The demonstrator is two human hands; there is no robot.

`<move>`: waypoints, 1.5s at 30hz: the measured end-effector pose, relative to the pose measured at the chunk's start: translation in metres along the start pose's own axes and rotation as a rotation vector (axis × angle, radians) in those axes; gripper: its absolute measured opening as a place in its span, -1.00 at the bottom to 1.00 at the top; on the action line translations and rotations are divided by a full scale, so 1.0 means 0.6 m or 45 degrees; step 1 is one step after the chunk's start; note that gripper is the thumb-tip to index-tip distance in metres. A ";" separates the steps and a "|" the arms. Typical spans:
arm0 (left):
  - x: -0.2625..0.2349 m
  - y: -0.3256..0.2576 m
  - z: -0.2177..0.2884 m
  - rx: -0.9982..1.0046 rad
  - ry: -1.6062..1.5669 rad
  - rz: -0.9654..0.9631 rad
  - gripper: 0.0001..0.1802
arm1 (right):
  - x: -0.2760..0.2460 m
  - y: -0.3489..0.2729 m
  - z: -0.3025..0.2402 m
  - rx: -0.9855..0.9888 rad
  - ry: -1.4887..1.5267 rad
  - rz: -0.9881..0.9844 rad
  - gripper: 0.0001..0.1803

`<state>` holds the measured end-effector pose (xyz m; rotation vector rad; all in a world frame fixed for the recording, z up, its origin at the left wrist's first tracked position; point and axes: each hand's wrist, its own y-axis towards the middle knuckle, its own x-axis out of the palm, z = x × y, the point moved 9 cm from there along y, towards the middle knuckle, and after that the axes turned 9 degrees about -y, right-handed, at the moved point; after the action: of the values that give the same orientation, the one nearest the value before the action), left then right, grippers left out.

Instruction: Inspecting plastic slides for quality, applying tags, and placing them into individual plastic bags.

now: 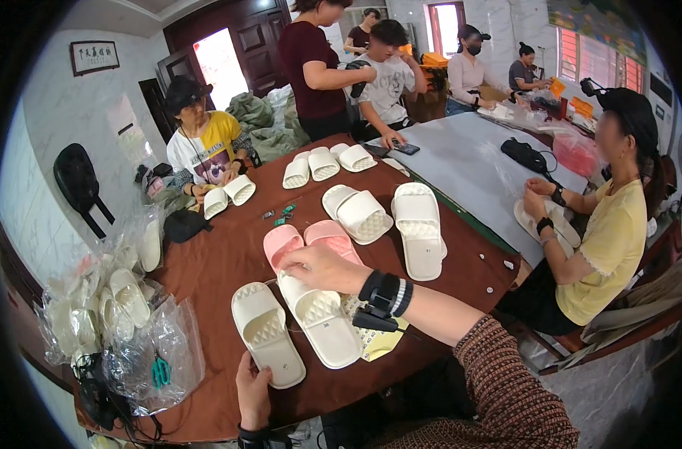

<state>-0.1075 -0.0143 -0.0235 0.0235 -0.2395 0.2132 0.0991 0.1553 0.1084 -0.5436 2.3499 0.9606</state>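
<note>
Two cream-white slippers lie side by side in front of me, toes pointing away. My left hand [253, 393] grips the heel of the left slipper [268, 337], thumb on top of the sole. Over the toe of the right slipper [327, 329] is my right hand [318, 268], its fingers bent together at the strap's front edge. Whatever is between those fingertips is hidden. Just beyond are pink slippers [283, 243], partly covered by that hand. Under my right wrist lies a yellow sticker sheet [381, 346].
More white slippers [418, 232] stand across the brown-covered table [206, 288]. Clear plastic bags [173, 352] with slippers and teal-handled scissors [160, 372] lie at left. Co-workers sit around; one at left handles white slippers [227, 196]. A grey-topped table [461, 161] adjoins at right.
</note>
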 end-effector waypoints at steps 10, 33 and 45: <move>0.111 -0.063 0.085 0.736 1.284 -0.109 -0.33 | -0.103 -0.071 0.043 0.123 0.167 0.113 -0.80; 0.255 -0.057 0.039 0.779 1.415 -0.460 -0.43 | -0.057 -0.189 0.148 0.554 0.515 0.002 -0.84; 0.266 -0.091 0.035 0.824 1.432 -0.486 -0.45 | -0.039 -0.195 0.155 0.628 0.460 -0.129 -0.86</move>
<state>0.0505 -0.0359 0.0350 0.5704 0.9585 -0.1052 0.2110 0.1491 0.0073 -0.6644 2.7144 0.2234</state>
